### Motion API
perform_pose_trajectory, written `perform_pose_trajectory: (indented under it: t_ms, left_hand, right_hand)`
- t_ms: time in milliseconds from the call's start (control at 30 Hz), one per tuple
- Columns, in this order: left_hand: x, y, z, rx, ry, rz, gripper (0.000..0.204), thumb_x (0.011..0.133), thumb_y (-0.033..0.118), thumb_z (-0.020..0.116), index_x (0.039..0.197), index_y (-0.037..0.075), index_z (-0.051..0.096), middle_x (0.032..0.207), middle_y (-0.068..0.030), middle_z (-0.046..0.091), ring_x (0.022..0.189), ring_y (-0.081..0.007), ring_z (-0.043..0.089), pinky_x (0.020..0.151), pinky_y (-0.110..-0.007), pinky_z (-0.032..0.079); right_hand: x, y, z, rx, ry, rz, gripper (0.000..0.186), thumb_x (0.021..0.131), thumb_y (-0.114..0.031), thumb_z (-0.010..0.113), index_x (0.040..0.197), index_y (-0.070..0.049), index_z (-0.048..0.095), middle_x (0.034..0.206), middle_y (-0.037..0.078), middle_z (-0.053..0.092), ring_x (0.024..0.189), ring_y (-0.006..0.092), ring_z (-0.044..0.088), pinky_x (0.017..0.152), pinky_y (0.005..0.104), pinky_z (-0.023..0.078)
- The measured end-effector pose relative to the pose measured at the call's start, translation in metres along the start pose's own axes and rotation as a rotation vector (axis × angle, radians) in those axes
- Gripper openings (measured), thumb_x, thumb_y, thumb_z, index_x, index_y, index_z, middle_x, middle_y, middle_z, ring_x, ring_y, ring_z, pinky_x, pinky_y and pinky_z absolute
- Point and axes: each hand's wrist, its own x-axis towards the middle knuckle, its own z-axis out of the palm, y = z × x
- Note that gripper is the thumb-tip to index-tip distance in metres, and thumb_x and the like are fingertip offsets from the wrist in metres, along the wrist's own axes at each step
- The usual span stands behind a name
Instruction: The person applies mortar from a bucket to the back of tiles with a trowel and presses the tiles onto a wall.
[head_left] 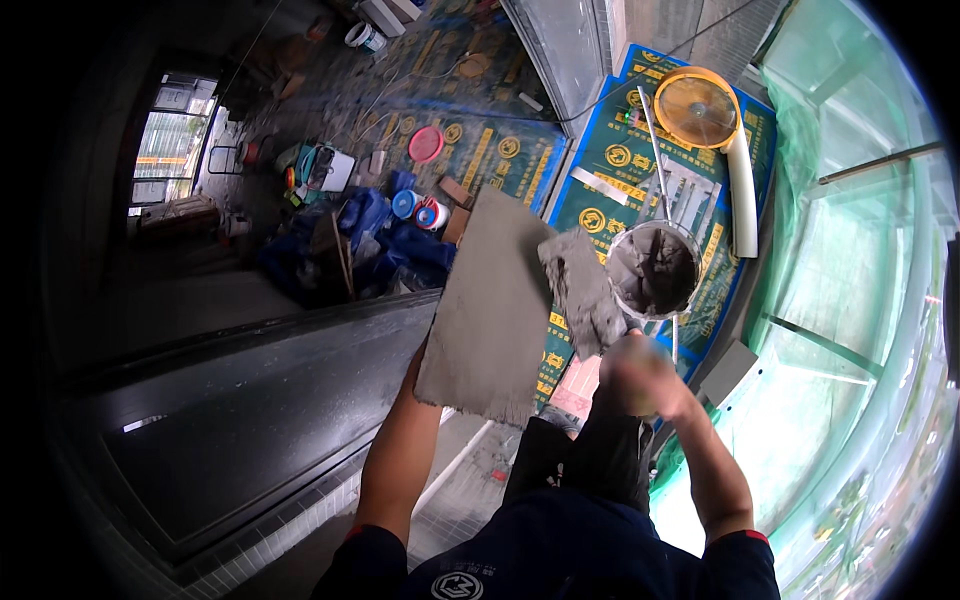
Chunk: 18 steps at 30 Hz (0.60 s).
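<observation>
My left hand [414, 372] holds up a rectangular tile [490, 310] from its left side, my fingers mostly hidden behind it. Smooth grey mortar coats the face toward me. My right hand [642, 376], partly blurred, is closed round the handle end of a trowel [583, 296]. Lumpy mortar covers the trowel's blade, which lies close to the tile's right edge. Just beyond my right hand stands a bucket [690, 300] of grey mortar with a pole-like tool in it.
Printed green-and-blue sheeting [610, 160] covers the floor. A round fan-like object [697, 107] lies at the far right beside a white roll [741, 200]. Green netting [840, 270] hangs along the right. Dark frame panels [250, 410] run on the left, with blue bags [365, 215] and paint tubs [431, 213] beyond.
</observation>
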Motion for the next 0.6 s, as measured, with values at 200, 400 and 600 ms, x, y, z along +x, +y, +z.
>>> perform_pose_trajectory:
  t_ms: [200,400,600]
  left_hand:
    - [-0.024,-0.022,0.023,0.08,-0.032,-0.073,0.043,0.101,0.019,0.057,0.14,0.005,0.05,0.117,-0.012,0.066,0.091,-0.0198,0.068,0.079,-0.038,0.055]
    - [-0.01,-0.015,0.038,0.12,-0.029,-0.054,0.042,0.101,0.02,0.056,0.14,0.005,0.05,0.117,-0.0119,0.066,0.092,-0.0197,0.068,0.079,-0.037,0.055]
    - [-0.005,0.016,0.02,0.066,0.021,0.076,0.042,0.101,0.021,0.056,0.14,0.005,0.051,0.117,-0.0117,0.067,0.092,-0.0196,0.068,0.079,-0.037,0.055]
  right_hand:
    - [0.027,-0.036,-0.012,-0.114,0.007,-0.023,0.054,0.094,-0.055,0.064,0.084,-0.003,0.056,0.061,0.004,0.054,0.044,0.0138,0.054,0.042,0.0287,0.045]
    - [-0.026,-0.029,0.057,-0.194,-0.288,0.216,0.05,0.093,-0.053,0.064,0.098,-0.003,0.063,0.066,0.001,0.057,0.051,0.012,0.058,0.05,0.0273,0.049]
    - [-0.063,-0.015,0.056,-0.114,-0.277,0.197,0.045,0.092,-0.049,0.07,0.094,-0.005,0.062,0.065,0.001,0.056,0.054,0.0117,0.058,0.047,0.0241,0.046]
